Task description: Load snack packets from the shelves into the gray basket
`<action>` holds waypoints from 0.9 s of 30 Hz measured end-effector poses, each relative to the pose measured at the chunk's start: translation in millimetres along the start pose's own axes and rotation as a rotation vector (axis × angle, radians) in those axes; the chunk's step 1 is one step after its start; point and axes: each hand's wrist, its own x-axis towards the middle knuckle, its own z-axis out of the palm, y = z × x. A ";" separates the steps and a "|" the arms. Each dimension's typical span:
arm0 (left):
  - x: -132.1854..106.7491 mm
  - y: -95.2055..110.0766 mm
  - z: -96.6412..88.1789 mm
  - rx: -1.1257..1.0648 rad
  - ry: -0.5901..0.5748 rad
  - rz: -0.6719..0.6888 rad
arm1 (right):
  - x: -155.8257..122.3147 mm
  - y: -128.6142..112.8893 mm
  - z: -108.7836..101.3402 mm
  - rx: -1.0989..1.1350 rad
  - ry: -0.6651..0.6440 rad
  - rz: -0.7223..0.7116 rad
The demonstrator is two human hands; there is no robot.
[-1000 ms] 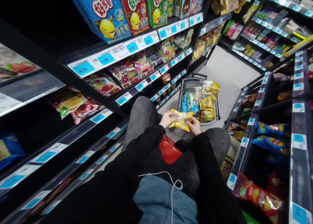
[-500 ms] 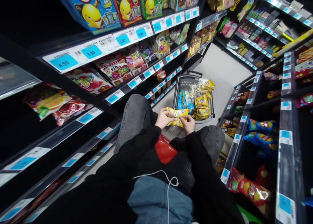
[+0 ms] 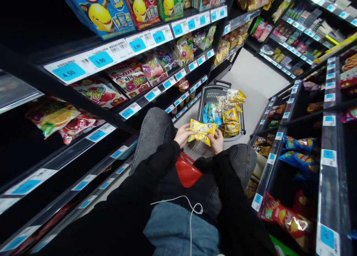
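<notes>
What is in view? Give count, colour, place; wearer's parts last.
crinkled yellow plastic packet: 1 or 2, yellow, frame centre
perforated grey plastic basket: 1, grey, floor
blue plastic packets: several, blue, basket's left
shiny yellow plastic packets: several, yellow, basket's right
black shelves: many, black, both sides
cardboard boxes: several, mixed, upper left
patterned plastic bags: several, mixed, shelf below boxes
puffy plastic bags: at least 3, blue and red, right shelf
price labels: many, blue-white, shelf edges
small goods: many, mixed, upper right
white cord: 1, white, lower centre
glossy red item: 1, red, below centre
left hand: 1, bare, packet's left
right hand: 1, bare, packet's right
black sleeves: 2, black, lower centre
grey denim legs: 2, grey, beside sleeves
</notes>
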 end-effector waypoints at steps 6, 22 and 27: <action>-5.2 10.0 -0.2 -0.069 -0.107 -0.045 | 4.9 0.9 -9.2 0.022 0.003 -0.017; -15.7 14.0 -0.3 0.266 -0.382 -0.240 | -0.7 -15.2 -11.1 0.114 -0.330 0.229; -15.9 12.9 -6.7 0.511 -0.332 -0.066 | -6.4 -22.9 -9.4 0.215 -0.404 0.363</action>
